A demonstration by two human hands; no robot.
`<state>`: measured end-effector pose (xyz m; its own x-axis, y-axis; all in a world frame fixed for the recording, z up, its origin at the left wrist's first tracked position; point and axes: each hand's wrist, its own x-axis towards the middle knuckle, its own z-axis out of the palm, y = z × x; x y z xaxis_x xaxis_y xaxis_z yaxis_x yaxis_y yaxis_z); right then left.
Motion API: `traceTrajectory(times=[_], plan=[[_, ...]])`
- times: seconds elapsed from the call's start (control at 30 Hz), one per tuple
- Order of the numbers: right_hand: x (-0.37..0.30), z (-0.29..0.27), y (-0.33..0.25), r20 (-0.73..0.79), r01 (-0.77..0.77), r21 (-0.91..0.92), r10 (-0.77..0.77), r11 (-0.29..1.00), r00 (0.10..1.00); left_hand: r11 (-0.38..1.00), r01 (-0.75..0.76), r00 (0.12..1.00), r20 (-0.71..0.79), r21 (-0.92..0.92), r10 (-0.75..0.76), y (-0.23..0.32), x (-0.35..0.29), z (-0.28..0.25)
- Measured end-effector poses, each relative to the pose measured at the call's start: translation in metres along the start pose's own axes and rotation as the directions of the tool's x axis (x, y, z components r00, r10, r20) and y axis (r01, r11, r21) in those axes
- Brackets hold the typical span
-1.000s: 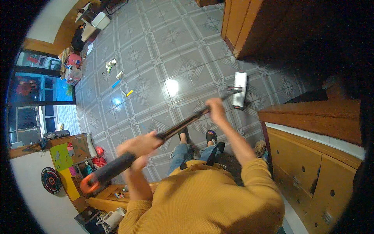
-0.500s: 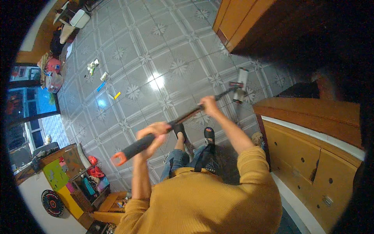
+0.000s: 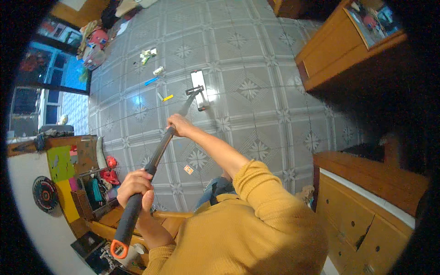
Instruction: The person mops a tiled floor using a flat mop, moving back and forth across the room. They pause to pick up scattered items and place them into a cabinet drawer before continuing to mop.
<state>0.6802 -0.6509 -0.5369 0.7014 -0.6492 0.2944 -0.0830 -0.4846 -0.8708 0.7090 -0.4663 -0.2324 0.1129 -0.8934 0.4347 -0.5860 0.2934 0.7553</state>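
Observation:
A flat mop (image 3: 159,153) slants across the floor in front of me, its dark handle ending in an orange loop near my left side. Low on the handle's near part, my left hand (image 3: 134,189) is wrapped around the grip. Farther along, my right hand (image 3: 180,125) is closed round the shaft, that arm stretched forward and across to the left. The white, rectangular mop head (image 3: 198,80) rests on the tiles ahead. Just left of it lie a yellow strip (image 3: 168,97), a blue strip (image 3: 151,81) and a crumpled whitish scrap (image 3: 158,71).
White and green litter (image 3: 147,56) lies farther off on the patterned tile floor (image 3: 250,119). A small orange-and-white card (image 3: 188,170) is near my legs. Wooden cabinets (image 3: 339,50) stand at right; a cluttered shelf (image 3: 94,192) and a round dartboard-like disc (image 3: 45,194) are at left.
The mop head has swung from the right over to the left, close to the litter. My right hand has moved left with the shaft; my left hand has dropped lower and left.

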Motion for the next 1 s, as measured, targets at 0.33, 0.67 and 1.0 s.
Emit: traceTrajectory(times=[0.33, 0.67, 1.0], plan=[[-0.118, -0.033, -0.122, -0.119, -0.262, -0.089, 0.251, 0.961, 0.961, 0.647, -0.27, 0.957, -0.274, -0.713, 0.097, 0.004, -0.042, -0.092], [-0.399, -0.098, -0.024, -0.389, -0.752, -0.271, 0.647, 0.601, 0.656, 0.341, 0.42, 0.907, 0.406, -0.841, -0.116, -0.018, -0.066, 0.141], [-0.396, -0.045, -0.001, -0.523, -0.742, -0.241, 0.561, 0.625, 0.642, 0.419, 0.476, 0.864, 0.5, -0.773, -0.059, -0.054, -0.075, 0.107]])
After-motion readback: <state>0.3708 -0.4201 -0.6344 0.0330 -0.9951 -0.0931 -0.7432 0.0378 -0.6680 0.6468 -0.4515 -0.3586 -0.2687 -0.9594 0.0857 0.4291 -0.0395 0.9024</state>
